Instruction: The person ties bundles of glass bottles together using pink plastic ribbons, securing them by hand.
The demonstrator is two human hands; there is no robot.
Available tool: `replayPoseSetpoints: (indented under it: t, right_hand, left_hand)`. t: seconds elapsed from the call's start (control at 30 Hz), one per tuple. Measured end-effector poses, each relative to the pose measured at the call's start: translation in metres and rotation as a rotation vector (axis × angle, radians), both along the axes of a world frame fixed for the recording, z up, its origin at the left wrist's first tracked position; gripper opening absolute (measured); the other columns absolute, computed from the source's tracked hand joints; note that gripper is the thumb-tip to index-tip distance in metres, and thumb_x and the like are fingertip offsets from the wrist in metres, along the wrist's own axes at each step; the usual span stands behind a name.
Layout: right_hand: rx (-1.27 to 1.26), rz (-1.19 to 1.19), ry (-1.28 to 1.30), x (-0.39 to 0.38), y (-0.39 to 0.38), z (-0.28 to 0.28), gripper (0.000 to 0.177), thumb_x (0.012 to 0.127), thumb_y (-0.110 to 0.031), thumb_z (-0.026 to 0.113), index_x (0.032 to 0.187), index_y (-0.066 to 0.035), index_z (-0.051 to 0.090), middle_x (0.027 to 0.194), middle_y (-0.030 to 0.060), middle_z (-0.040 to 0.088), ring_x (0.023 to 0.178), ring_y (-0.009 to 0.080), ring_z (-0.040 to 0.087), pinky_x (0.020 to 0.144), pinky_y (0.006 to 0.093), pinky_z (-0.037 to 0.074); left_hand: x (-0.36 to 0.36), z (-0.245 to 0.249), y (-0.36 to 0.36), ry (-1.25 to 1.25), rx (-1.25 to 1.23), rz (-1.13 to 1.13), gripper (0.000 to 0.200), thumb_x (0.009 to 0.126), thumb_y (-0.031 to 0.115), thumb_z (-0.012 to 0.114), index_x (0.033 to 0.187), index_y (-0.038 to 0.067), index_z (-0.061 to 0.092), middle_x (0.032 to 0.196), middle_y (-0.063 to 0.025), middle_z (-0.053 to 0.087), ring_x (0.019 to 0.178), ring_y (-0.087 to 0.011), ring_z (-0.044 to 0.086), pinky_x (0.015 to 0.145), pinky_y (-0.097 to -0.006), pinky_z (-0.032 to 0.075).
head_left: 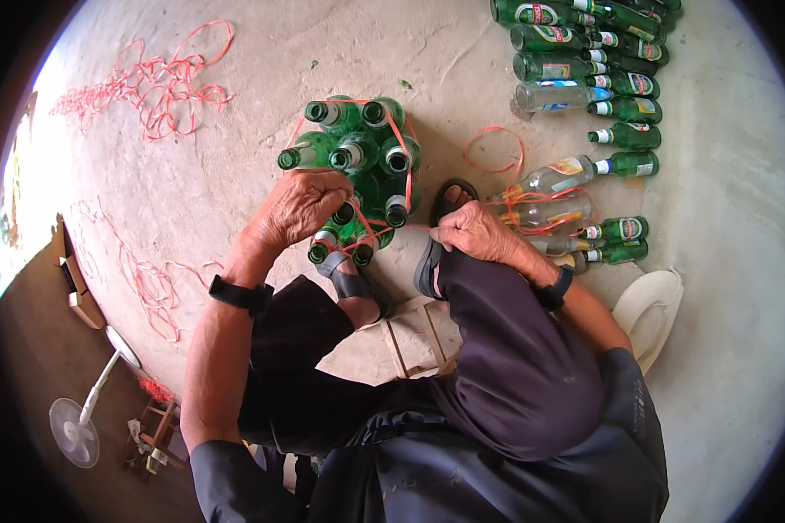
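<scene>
A tight cluster of upright green glass bottles (355, 154) stands on the floor in front of me, with red plastic twine (408, 187) looped round their necks and sides. My left hand (301, 207) is closed at the cluster's near left side, over some bottle necks, with twine running from its fingers. To the right of the bottles, my right hand (477, 234) pinches a stretch of the same twine, which runs taut leftward to the bundle. The fingertips of both hands are partly hidden.
Rows of green bottles (632, 84) and a few clear bottles (549, 179) lie on their sides at right. Tangled red twine (161, 91) is spread over the floor at left. A pale hat (652, 314) lies right of my knee; a white fan (76, 429) stands lower left.
</scene>
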State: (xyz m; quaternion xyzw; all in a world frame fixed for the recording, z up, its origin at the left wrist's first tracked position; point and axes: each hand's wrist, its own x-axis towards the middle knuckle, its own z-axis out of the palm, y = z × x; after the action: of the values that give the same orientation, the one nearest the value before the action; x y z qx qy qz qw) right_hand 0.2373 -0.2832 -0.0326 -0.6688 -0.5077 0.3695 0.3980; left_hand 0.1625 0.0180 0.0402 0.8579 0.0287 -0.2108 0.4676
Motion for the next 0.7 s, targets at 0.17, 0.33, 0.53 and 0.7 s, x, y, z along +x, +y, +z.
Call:
replayPoseSetpoints:
  t: [0.17, 0.33, 0.53, 0.7]
  right_hand:
    - [-0.164, -0.108, 0.221, -0.002, 0.004, 0.034, 0.029, 0.085, -0.018, 0.054, 0.062, 0.0, 0.055, 0.056, 0.0121, 0.055, 0.054, 0.0259, 0.058, 0.055, 0.0359, 0.045]
    - [-0.207, -0.194, 0.303, -0.004, 0.002, 0.054, 0.032, 0.085, -0.018, 0.055, 0.061, 0.002, 0.052, 0.055, 0.0162, 0.052, 0.051, 0.0277, 0.054, 0.053, 0.0381, 0.043]
    - [-0.186, -0.139, 0.149, 0.001, 0.011, 0.086, 0.03, 0.081, -0.016, 0.057, 0.059, 0.001, 0.049, 0.055, 0.0196, 0.047, 0.051, 0.0362, 0.049, 0.052, 0.041, 0.041]
    - [0.003, -0.007, -0.089, 0.011, 0.026, 0.101, 0.022, 0.074, -0.011, 0.06, 0.057, -0.002, 0.048, 0.053, 0.0141, 0.048, 0.051, 0.0339, 0.052, 0.048, 0.0409, 0.041]
  left_hand:
    - [0.001, 0.013, -0.007, 0.031, 0.057, -0.023, 0.024, 0.078, 0.025, 0.069, 0.089, 0.003, 0.069, 0.083, -0.0123, 0.064, 0.077, -0.029, 0.062, 0.072, -0.036, 0.049]
    - [-0.003, 0.01, -0.011, -0.112, 0.131, -0.143, 0.021, 0.077, 0.026, 0.071, 0.088, 0.008, 0.071, 0.082, -0.0099, 0.062, 0.081, -0.027, 0.061, 0.073, -0.0363, 0.049]
    - [-0.007, 0.013, -0.019, -0.082, 0.171, -0.124, 0.019, 0.078, 0.029, 0.067, 0.088, 0.013, 0.071, 0.083, -0.0091, 0.059, 0.083, -0.0264, 0.06, 0.074, -0.0373, 0.048]
    - [-0.008, 0.014, -0.024, -0.04, 0.209, -0.118, 0.019, 0.079, 0.027, 0.068, 0.091, 0.013, 0.071, 0.09, -0.0096, 0.06, 0.084, -0.0278, 0.062, 0.074, -0.0381, 0.049]
